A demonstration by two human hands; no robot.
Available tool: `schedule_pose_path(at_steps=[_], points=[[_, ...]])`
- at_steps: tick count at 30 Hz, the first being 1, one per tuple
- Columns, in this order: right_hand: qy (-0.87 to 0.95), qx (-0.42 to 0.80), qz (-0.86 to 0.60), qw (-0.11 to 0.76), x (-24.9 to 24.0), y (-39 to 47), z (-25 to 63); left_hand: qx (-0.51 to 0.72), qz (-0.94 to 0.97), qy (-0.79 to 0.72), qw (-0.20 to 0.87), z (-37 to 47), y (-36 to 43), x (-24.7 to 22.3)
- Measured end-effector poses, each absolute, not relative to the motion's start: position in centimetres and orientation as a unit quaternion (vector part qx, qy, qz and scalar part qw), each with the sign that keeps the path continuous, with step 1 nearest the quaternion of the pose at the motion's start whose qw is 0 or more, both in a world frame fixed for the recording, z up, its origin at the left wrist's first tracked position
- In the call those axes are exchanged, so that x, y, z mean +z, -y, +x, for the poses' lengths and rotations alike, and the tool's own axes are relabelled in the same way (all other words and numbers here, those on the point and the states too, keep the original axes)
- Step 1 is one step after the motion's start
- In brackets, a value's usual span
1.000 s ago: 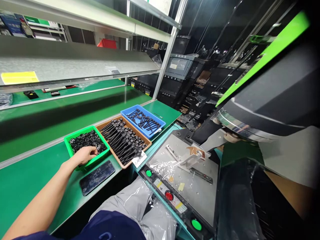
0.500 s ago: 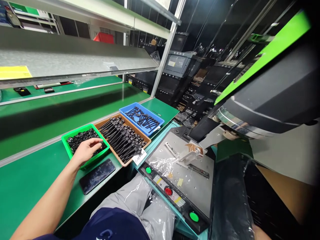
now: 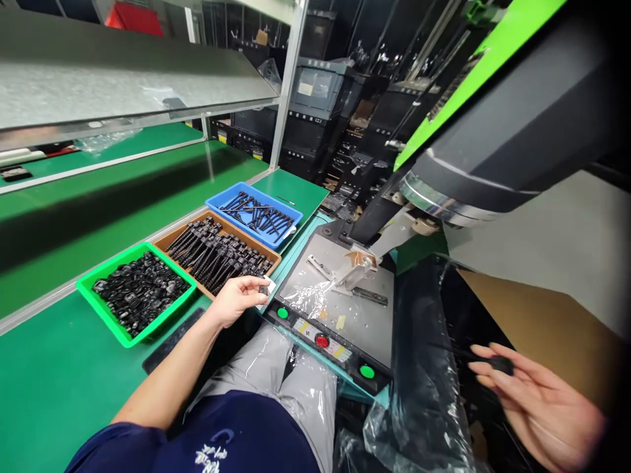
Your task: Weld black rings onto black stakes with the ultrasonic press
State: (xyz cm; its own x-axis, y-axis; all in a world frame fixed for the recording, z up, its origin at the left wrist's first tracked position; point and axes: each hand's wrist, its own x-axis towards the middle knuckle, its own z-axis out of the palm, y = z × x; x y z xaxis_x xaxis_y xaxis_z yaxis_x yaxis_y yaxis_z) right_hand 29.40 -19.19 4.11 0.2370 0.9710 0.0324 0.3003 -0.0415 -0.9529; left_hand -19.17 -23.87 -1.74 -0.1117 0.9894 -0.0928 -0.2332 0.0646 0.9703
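My left hand [image 3: 236,303] pinches a small black part [image 3: 263,290] between thumb and fingers, over the near corner of the brown tray [image 3: 231,223]. Rows of black long-shafted parts [image 3: 211,253] lie in that tray. To its left, a green tray [image 3: 129,340] holds a heap of small black pieces [image 3: 142,289]. Far off at the right, my right hand [image 3: 537,401] grips a black part with a rounded head [image 3: 501,365]. Its thin dark shaft points left, hard to make out against the black plastic bag [image 3: 424,328].
A machine with a metal plate [image 3: 315,282], clear fixture [image 3: 357,269], two green buttons and a red button [image 3: 322,340] stands before me. Its dark head [image 3: 468,164] overhangs on the right. A blue tray [image 3: 221,197] of black parts sits behind; a phone [image 3: 170,341] lies near the edge.
My left hand has left the green tray and moved right, with a small black part in its fingers. My right hand has come into view holding a black part. The view has shifted right.
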Motion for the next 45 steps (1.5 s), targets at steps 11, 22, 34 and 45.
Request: schedule_pose_path(at_steps=[11,22,34,45], points=[[0.486,0.635,-0.426,0.422,-1.4,22.8,9.8,0.539,0.454,-0.367,0.607,-12.0,22.3,-2.8],[0.525,0.602,-0.395,0.453,-3.3,23.2,6.1,0.504,0.477,-0.341,0.634,-10.8,22.8,-3.3],[0.549,0.575,-0.424,0.434,-2.9,23.2,6.9,0.448,0.515,-0.364,0.634,-11.1,22.3,-2.9],[0.511,0.598,-0.432,0.44,-3.2,22.7,7.7,0.429,0.6,-0.376,0.561,-9.8,21.8,-3.1]])
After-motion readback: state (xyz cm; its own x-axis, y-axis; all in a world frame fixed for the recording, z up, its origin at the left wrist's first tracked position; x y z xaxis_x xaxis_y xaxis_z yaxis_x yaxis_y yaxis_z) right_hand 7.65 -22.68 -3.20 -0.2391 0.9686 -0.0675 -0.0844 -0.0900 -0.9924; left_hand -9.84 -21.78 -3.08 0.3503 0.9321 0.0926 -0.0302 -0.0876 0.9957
